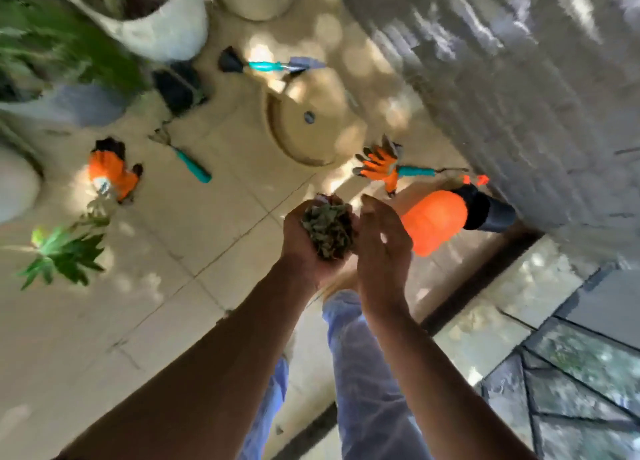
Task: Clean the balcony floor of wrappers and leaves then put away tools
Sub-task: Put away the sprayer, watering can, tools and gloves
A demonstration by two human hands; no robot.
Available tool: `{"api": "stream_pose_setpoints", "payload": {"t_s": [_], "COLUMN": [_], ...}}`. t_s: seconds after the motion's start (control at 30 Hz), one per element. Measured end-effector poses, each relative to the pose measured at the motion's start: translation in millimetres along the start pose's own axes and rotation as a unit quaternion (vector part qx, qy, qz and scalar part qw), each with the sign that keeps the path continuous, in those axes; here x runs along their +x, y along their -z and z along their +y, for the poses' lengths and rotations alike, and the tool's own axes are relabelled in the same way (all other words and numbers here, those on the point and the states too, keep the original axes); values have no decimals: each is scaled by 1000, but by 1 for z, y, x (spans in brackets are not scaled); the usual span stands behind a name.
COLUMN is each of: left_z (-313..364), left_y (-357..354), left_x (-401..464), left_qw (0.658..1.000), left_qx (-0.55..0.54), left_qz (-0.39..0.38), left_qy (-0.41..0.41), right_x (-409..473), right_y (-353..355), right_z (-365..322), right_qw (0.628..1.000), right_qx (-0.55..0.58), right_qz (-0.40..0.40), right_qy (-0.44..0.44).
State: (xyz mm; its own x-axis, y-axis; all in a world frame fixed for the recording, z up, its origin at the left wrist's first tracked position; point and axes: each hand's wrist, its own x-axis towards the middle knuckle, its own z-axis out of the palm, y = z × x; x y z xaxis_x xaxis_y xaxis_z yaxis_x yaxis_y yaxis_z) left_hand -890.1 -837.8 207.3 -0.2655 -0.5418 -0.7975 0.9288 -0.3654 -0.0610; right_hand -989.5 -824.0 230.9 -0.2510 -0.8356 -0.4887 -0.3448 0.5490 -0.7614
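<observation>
Leaves [328, 229], a dry grey-green clump, are sitting just above the centre of the view, cradled in the left hand [308, 238], whose fingers are curling up around the pile from below. The right hand [382, 248] is hovering just beside it at three o'clock, fingers nearly straight and loosely spread, gripping nothing; whether it is touching the leaves is hard to tell. Both bare forearms are running in from the bottom edge, and pale blue trouser legs are showing between them. The whole view is blurring with motion. On the beige tiled floor [194, 245], an orange sprayer bottle [436, 222] with a black top is lying at three o'clock of the hands, partly hidden behind the right hand. At one o'clock an orange glove [379, 163] is lying over a teal-handled tool [417, 172]. At ten o'clock a second orange glove [114, 172] is lying flat, with a teal-handled hand rake [187, 158] near it. At twelve o'clock a beige round lid [304, 123] is resting, and beyond it a teal-handled trowel [273, 65]. White pots [162, 30] are being cut off by the top and left edges. Green plant leaves [65, 251] are spreading at nine o'clock. A grey wall [519, 78] is filling the upper right.
</observation>
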Motion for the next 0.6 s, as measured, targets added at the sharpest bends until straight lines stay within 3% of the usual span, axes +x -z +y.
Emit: {"api": "stream_pose_setpoints", "payload": {"t_s": [0.1, 0.23, 0.4, 0.6], "left_z": [31, 74, 135, 184], "left_y": [27, 64, 126, 213], "left_x": [-47, -109, -191, -277], "left_qw": [997, 980, 943, 879], "left_qx": [-44, -131, -187, -274], "left_qz": [-6, -26, -34, 8], "left_qy": [-59, -147, -274, -389], "right_x": [-32, -90, -170, -267], "right_y": [-63, -134, -218, -307], "right_z": [-22, -45, -67, -69], "right_qw": [987, 958, 950, 938], "right_qx": [140, 218, 196, 84], "right_qz": [-51, -121, -195, -322], "right_qy": [-59, -145, -145, -94]}}
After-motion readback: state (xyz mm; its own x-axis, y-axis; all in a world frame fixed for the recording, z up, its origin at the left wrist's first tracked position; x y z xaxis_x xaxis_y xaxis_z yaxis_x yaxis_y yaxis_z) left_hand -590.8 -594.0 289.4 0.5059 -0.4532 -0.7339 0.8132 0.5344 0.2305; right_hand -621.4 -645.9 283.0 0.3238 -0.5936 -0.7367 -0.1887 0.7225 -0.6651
